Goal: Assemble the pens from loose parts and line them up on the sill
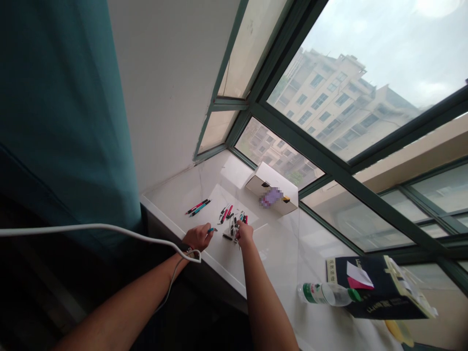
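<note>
My left hand point(198, 237) is closed near the front edge of the white sill, with a short blue pen part point(211, 230) poking out between thumb and fingers. Over the right side of a spread of pen parts is my right hand point(244, 232), fingers drawn together; whatever they pinch is too small to make out. Red and black pen barrels point(224, 216) and small dark and silver pieces lie loosely just beyond both hands. Further left, a red pen point(198, 206) and a teal pen point(201, 208) lie side by side, looking whole.
A white box point(274, 183) stands against the window at the back. To the right, a plastic bottle point(329, 294) with a green cap lies by a dark paper bag point(380, 292). A white cable point(109, 227) crosses to my left wrist. A teal curtain point(73, 107) hangs at left.
</note>
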Demonstrator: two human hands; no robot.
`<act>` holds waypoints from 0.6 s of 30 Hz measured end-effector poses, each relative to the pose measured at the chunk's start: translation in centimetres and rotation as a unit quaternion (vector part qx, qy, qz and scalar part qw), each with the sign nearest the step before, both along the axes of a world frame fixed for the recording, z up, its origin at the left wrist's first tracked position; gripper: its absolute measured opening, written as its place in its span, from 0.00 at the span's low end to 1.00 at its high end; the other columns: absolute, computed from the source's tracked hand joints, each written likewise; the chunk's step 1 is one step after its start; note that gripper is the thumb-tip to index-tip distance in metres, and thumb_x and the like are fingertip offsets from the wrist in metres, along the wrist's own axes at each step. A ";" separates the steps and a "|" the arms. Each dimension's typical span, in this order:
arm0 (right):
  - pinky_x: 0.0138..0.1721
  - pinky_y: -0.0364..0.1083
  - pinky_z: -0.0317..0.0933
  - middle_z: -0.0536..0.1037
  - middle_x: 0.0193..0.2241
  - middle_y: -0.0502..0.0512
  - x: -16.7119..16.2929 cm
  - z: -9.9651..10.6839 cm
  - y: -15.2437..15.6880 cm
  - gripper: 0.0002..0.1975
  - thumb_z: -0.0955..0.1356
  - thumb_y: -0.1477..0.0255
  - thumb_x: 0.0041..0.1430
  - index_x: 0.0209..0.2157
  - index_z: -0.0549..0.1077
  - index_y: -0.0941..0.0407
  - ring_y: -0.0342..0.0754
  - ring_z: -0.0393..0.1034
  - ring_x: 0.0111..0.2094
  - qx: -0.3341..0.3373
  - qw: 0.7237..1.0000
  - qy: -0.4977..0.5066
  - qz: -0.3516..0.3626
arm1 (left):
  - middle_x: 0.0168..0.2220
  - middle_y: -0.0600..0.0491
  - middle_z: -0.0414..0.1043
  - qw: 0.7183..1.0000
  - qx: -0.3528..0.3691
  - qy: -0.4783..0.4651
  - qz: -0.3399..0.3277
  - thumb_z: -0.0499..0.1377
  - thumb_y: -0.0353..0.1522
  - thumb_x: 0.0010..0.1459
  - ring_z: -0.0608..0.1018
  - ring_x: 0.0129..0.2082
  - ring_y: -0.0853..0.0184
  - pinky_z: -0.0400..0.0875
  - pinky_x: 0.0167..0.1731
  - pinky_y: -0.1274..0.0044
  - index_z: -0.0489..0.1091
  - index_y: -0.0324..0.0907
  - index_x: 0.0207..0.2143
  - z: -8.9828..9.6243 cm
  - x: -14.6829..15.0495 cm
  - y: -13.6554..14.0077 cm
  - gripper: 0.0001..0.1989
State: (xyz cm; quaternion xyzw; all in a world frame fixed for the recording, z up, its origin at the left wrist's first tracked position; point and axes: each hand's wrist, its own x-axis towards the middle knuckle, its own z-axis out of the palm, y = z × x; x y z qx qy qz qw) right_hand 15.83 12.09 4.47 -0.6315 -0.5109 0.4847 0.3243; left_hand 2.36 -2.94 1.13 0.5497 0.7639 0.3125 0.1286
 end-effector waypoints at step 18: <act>0.16 0.38 0.46 0.63 0.18 0.42 -3.2 2.1 -8.7 0.15 0.73 0.61 0.48 0.32 0.72 0.57 0.35 0.50 0.15 0.047 0.962 0.229 0.138 | 0.30 0.51 0.73 0.999 0.004 0.036 -0.002 0.40 0.41 0.67 0.75 0.30 0.64 0.56 0.26 0.75 0.65 0.44 0.36 -0.1 0.0 0.1 0.18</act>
